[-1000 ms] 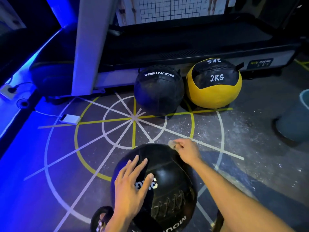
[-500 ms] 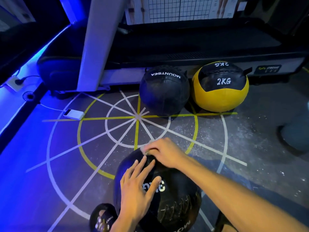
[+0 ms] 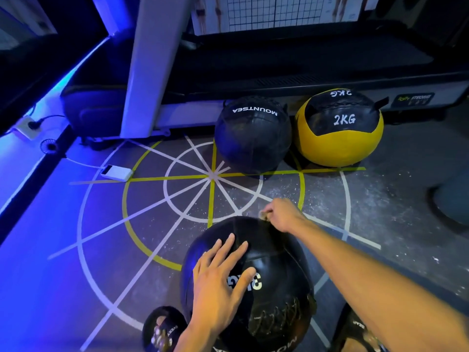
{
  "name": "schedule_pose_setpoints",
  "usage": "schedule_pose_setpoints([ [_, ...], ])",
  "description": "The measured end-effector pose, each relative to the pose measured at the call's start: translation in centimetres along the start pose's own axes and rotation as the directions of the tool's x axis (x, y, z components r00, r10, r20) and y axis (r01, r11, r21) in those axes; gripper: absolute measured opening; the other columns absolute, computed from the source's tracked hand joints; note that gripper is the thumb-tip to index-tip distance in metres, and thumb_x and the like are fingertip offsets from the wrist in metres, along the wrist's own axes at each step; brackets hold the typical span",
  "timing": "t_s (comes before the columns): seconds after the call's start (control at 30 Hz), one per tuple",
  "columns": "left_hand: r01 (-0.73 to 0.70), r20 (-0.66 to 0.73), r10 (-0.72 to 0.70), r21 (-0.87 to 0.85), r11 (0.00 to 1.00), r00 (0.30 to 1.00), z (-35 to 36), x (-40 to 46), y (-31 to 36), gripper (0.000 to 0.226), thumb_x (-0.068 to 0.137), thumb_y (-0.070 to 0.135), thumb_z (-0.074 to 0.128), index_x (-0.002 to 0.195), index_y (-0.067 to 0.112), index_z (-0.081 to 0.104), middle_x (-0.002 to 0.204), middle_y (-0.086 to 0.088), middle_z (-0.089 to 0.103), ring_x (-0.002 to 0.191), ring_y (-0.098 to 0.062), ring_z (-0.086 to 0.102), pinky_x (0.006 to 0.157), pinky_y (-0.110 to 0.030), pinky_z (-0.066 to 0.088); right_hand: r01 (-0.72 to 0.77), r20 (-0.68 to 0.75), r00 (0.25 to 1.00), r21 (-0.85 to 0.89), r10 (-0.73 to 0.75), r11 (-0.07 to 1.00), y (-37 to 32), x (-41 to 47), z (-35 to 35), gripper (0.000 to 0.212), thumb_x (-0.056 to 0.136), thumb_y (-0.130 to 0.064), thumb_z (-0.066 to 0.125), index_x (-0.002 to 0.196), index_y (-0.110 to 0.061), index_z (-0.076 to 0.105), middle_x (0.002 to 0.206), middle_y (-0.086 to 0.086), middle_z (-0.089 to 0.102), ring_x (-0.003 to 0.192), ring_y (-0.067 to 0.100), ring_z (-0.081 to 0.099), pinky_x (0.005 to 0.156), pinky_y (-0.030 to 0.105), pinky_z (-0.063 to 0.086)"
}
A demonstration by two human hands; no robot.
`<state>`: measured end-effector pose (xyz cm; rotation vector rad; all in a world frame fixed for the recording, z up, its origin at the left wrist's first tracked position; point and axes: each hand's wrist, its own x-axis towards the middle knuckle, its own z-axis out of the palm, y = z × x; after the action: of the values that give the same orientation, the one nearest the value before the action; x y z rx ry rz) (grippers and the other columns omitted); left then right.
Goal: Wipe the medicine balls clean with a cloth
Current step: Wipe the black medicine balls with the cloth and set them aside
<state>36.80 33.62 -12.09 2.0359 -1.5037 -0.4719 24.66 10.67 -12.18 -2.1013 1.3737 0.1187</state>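
pinching a cloth [image 3: 264, 215] on the black ball [image 3: 274, 252], right hand [image 3: 284, 214]; left hand [image 3: 218, 283] spread flat

"MOUNTSEA" on black ball [image 3: 252, 134], "2KG" on yellow ball [image 3: 340, 128]

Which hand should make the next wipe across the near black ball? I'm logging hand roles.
The right hand, probably: its fingers already pinch the cloth at the far top of the near black ball. The left hand lies flat on the ball, steadying it.
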Motion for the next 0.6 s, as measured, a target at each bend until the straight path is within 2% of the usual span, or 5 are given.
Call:
schedule_pose_setpoints([
  [0.03,-0.002,0.006,0.002,-0.001,1.000,1.000,0.1,0.1,0.1,0.049,0.091,0.083,0.040,0.139,0.074,0.033,0.156,0.046,0.017,0.151,0.011,0.002,0.121,-0.034,0.011,0.002,-0.004,1.000,0.011,-0.002,1.000,-0.2,0.2,0.1,0.026,0.101,-0.014,0.060,0.118,-0.025,0.076,0.130,0.000,0.069,0.102,0.015,0.068,0.093,0.027,0.054],
  [0.2,-0.005,0.032,0.004,0.025,1.000,0.999,0.3,0.5,0.3,0.051,0.091,0.084,0.037,0.141,0.072,0.034,0.156,0.047,0.014,0.150,0.012,-0.001,0.120,-0.031,0.008,0.302,0.058,0.950,0.083,-0.307,0.950,-5.9,0.3,1.5,0.028,0.103,-0.016,0.057,0.120,-0.027,0.075,0.134,-0.003,0.067,0.122,0.015,0.062,0.106,0.033,0.046],
  [0.37,0.007,0.004,-0.007,-0.012,1.000,1.000,-0.1,0.6,-0.2,0.051,0.089,0.083,0.043,0.139,0.071,0.039,0.154,0.047,0.020,0.150,0.013,0.006,0.117,-0.029,0.012,0.062,0.074,0.995,-0.010,-0.061,0.998,-1.7,2.0,0.5,0.027,0.101,-0.013,0.058,0.121,-0.022,0.073,0.127,0.003,0.070,0.076,0.011,0.063,0.077,0.026,0.055],
  [0.5,0.019,-0.017,-0.020,-0.062,0.998,1.000,-0.3,1.8,-1.4,0.051,0.089,0.082,0.047,0.138,0.069,0.044,0.155,0.043,0.028,0.149,0.012,0.013,0.122,-0.038,0.023,0.030,0.073,0.996,0.144,-0.041,0.989,3.4,0.0,-1.1,0.029,0.100,-0.011,0.060,0.122,-0.023,0.074,0.113,-0.001,0.075,0.083,0.014,0.068,0.076,0.026,0.053],
  [0.6,0.032,0.017,-0.030,-0.107,0.994,0.999,-1.0,3.1,-2.7,0.053,0.087,0.082,0.049,0.138,0.068,0.045,0.154,0.041,0.032,0.148,0.013,0.014,0.122,-0.041,0.026,0.025,0.062,0.997,0.339,-0.049,0.941,6.3,-2.2,-1.9,0.028,0.097,-0.010,0.065,0.112,-0.031,0.076,0.109,-0.006,0.077,0.093,0.015,0.073,0.090,0.034,0.059],
])
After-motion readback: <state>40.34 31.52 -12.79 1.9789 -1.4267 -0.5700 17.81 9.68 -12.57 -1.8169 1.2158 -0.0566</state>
